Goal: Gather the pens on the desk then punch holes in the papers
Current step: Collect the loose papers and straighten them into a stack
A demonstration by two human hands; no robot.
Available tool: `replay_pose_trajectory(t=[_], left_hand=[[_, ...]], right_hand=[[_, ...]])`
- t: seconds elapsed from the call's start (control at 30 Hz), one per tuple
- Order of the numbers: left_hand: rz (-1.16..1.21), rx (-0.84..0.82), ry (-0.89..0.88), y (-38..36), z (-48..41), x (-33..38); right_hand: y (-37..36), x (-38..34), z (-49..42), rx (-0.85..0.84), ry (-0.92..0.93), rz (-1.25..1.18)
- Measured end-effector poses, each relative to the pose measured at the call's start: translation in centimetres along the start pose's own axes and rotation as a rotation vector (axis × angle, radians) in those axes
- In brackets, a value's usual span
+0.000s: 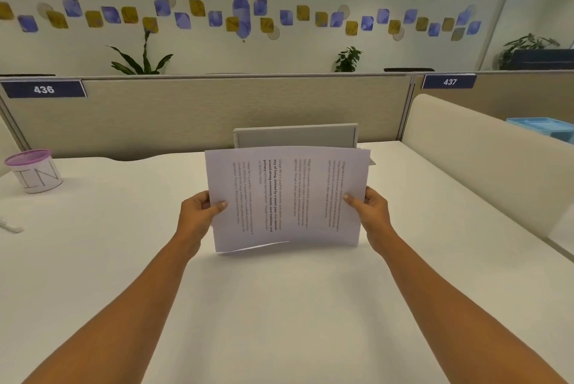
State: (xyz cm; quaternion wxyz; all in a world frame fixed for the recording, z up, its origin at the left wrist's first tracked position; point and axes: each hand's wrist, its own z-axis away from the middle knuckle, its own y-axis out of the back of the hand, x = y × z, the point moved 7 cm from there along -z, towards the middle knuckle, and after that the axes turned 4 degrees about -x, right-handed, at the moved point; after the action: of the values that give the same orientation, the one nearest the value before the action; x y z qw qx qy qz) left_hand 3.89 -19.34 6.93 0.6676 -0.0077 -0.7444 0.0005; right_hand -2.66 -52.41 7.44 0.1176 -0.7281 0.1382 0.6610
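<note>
Left of held papers (287, 197), purple-rimmed cup (34, 170).

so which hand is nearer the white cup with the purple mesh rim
Left. The left hand grips the left edge of the printed papers, right of the white purple-rimmed cup; the right hand grips their opposite edge, farther off.

White papers (287, 197) with black text, white desk (124, 259), purple-rimmed cup (35, 170), light-blue tray (543, 128).

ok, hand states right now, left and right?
Left hand: holding, pinches the left edge of the white printed paper sheets.
Right hand: holding, pinches the right edge of the same sheets.
</note>
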Motion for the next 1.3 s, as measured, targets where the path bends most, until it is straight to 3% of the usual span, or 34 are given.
replay_pose_trajectory(t=[0.37,0.63,0.77,0.97,1.13,1.3], left_hand=[[-0.002,-0.004,-0.011,-0.7,0.1,0.4],[-0.038,0.002,0.050,-1.5,0.8,-1.1],[-0.020,0.005,0.068,-1.7,0.9,-1.3],[0.068,0.037,0.122,-2.5,1.2,-2.1],[0.132,0.040,0.146,-4.0,1.8,-2.4],[0.267,0.066,0.192,-5.6,2.4,-2.9]], right_hand=[[0.0,0.2,-0.5,0.046,0.012,0.022],[1.7,1.5,0.2,0.343,0.021,0.228],[1.8,2.0,0.7,0.385,0.003,0.253],[0.3,3.5,0.9,0.272,-0.119,0.271],[-2.0,5.5,1.8,0.062,-0.399,0.270],[-4.9,5.7,2.5,-0.106,-0.526,-0.006]])
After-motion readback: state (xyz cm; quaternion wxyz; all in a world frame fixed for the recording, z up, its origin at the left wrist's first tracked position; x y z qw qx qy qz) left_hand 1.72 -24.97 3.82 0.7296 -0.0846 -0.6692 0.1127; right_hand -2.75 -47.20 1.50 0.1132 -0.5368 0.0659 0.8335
